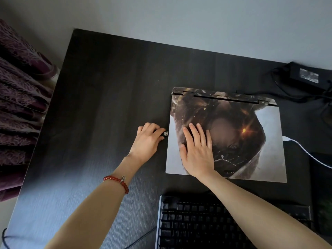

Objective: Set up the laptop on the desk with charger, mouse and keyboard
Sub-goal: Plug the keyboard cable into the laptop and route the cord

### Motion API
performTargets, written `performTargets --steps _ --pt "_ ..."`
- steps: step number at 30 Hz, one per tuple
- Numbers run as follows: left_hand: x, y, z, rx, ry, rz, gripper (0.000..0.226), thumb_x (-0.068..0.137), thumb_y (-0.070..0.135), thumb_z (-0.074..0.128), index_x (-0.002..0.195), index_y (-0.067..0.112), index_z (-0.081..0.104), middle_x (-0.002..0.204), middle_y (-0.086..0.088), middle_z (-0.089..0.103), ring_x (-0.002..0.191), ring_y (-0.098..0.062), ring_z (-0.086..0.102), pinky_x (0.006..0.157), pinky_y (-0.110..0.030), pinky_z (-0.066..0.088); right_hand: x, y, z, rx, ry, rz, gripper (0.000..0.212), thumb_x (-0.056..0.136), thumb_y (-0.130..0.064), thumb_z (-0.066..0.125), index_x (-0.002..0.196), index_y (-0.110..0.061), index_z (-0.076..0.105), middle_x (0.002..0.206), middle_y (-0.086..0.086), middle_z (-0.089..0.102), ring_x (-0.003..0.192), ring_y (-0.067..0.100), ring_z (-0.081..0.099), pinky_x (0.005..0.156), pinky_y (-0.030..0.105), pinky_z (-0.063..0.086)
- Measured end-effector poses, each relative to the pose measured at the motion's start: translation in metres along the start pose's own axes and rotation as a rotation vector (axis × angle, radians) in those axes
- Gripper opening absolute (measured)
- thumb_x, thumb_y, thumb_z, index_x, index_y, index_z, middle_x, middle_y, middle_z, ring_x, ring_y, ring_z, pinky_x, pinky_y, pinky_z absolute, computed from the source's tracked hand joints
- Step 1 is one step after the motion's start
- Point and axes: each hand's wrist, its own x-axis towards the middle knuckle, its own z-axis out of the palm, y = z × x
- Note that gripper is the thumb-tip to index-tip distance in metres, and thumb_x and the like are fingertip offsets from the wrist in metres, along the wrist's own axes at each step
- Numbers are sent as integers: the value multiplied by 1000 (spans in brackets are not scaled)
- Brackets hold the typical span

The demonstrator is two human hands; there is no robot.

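The closed laptop with a glossy printed picture skin on its flat lid (pixel 233 133) lay on the dark wood-grain desk (pixel 107 87). The right hand (pixel 197 150) pressed flat and open on the lid, likely to steady it. The left hand (pixel 148 139) pinched a small black USB plug (pixel 166 133) at the laptop's left edge. The black keyboard (pixel 197 225) sat nearer than the laptop; the boxy black charger brick (pixel 305 74) lay beyond it, to the right.

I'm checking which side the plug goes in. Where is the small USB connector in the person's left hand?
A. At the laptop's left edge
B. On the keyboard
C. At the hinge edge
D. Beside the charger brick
A: the left hand pinches the USB connector right at the closed laptop's left edge.
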Motion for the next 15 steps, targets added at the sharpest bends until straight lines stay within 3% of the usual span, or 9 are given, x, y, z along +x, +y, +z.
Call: performTargets --steps 3,7,15 --pt "0 1 3 -46 38 -25 26 75 -1 70 101 1 68 85 -17 64 79 -37 59 65 -41 44 0 0 -1 6 -4 5 51 91 -37 28 136 -15 40 144 9 42 137 30 34 113 49 18" --pt "4 -2 1 -134 45 -97 24 75 4 71 99 3 69 88 -14 68 87 -34 61 74 -38 42 1 1 0 14 10 6 50 90 -35 34 136 -15 40 144 9 43 137 30 34 113 50 19" --pt "7 1 -4 -106 32 -78 20 75 3 72 94 7 71 84 -10 67 86 -34 58 71 -36 39 2 1 2 14 10 10 50 90 -36 35 136 -16 40 145 8 42 137 29 33 113 49 17"
